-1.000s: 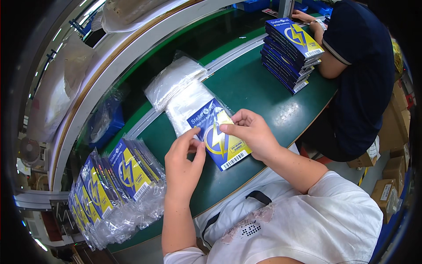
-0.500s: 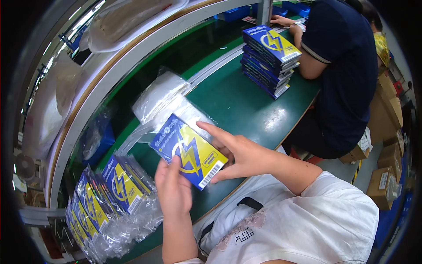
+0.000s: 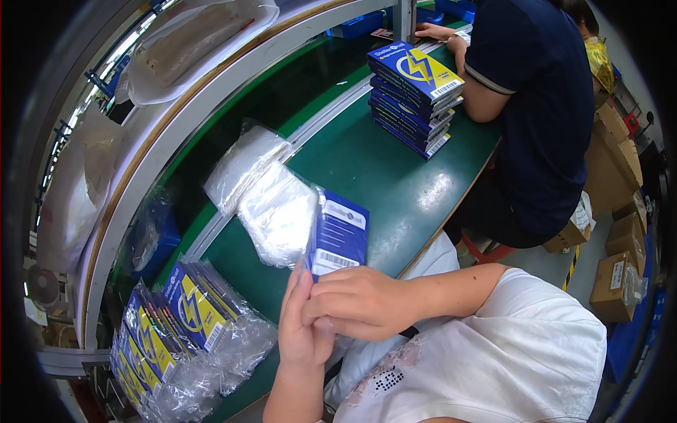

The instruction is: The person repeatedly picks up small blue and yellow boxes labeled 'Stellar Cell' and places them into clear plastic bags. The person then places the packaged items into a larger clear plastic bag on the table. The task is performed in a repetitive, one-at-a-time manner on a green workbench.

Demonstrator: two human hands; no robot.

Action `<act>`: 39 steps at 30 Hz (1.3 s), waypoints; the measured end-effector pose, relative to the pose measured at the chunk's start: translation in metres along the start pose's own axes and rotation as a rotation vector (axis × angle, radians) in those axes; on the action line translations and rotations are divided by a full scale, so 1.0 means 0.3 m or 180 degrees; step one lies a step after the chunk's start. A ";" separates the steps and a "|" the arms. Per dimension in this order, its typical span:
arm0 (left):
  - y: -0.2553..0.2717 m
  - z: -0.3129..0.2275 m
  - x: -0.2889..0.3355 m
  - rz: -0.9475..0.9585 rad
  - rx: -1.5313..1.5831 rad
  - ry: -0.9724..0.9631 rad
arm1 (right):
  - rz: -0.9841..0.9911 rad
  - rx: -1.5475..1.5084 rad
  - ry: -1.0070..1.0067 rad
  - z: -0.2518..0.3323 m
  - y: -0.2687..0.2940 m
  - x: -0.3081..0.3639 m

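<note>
A flat blue box [image 3: 344, 224] stands at a slant above the table, its blue back with a white panel and barcode toward me. Clear bag film runs along its left edge. Upright at its lower left corner, my left hand [image 3: 300, 328] is closed on that end. My right hand [image 3: 367, 302] lies across the box's lower edge, its fingers pressed together against the left fingers. Both hands hide that bottom end. Just left of the box lies a pile of clear plastic bags [image 3: 278, 215].
Bagged blue-and-yellow boxes [image 3: 194, 307] stand in rows at the lower left. A tall stack of similar boxes [image 3: 416, 81] stands farther back on the green table [image 3: 338, 158]. Beside it sits a co-worker in a dark shirt [image 3: 529, 106]. Cardboard cartons [image 3: 612, 282] are at the right.
The box has turned from its yellow-and-blue front to its blue back. My right hand has moved from its right side to the lower edge, meeting my left hand.
</note>
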State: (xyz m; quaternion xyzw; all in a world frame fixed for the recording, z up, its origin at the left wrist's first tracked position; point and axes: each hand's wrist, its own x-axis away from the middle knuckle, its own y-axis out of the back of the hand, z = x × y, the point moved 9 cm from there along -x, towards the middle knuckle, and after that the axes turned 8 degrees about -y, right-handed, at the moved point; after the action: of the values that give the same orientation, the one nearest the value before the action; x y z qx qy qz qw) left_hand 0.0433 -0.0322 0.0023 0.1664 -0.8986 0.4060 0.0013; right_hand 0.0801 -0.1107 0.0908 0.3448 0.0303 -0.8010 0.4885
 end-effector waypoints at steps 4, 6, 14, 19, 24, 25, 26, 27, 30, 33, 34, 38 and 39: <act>0.003 -0.199 0.079 -0.0717 -0.1045 -0.1285 | -0.0245 0.0003 -0.0258 -0.050 0.040 0.020; 0.015 -0.326 0.168 -0.1145 -0.1980 -0.2156 | -0.0990 0.0303 -0.0605 -0.111 0.153 0.064; 0.114 -0.483 0.191 -0.1958 -0.7131 -0.2440 | -0.2509 0.0628 -0.1732 -0.309 0.462 0.288; 0.137 -0.508 0.179 -0.2137 -0.7066 -0.2048 | -0.2862 0.2864 -0.2254 -0.316 0.653 0.358; 0.120 -0.501 0.164 -0.2289 -0.7297 -0.1778 | -0.2468 0.3649 -0.2902 -0.421 0.755 0.385; 0.111 -0.496 0.159 -0.2292 -0.7254 -0.1817 | -0.2406 0.3590 -0.2932 -0.433 0.761 0.376; 0.099 -0.491 0.157 -0.2296 -0.7212 -0.1858 | -0.2346 0.3529 -0.2960 -0.446 0.770 0.368; 0.092 -0.492 0.159 -0.2326 -0.7175 -0.1871 | -0.2367 0.3360 -0.2796 -0.466 0.773 0.350; -0.008 -0.453 0.142 -0.1473 -0.7004 -0.2332 | -0.2589 0.3355 -0.2798 -0.472 0.794 0.350; -0.072 -0.374 0.140 -0.0477 -0.6520 -0.2700 | -0.2653 0.3276 -0.2848 -0.438 0.772 0.327; -0.084 -0.333 0.133 -0.0236 -0.6496 -0.2603 | -0.2674 0.3323 -0.2838 -0.433 0.765 0.328; -0.033 -0.186 0.096 0.0193 -0.5929 -0.2132 | -0.2636 0.3260 -0.2935 -0.420 0.747 0.330; -0.019 -0.174 0.087 0.0085 -0.5896 -0.2090 | -0.2604 0.3176 -0.2929 -0.422 0.746 0.340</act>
State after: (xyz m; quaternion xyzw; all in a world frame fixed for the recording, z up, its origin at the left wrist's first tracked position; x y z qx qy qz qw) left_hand 0.0133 -0.0052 0.0449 0.1940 -0.8191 -0.5257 -0.1231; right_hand 0.2969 -0.2562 -0.0003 0.1188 -0.4130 -0.8981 -0.0934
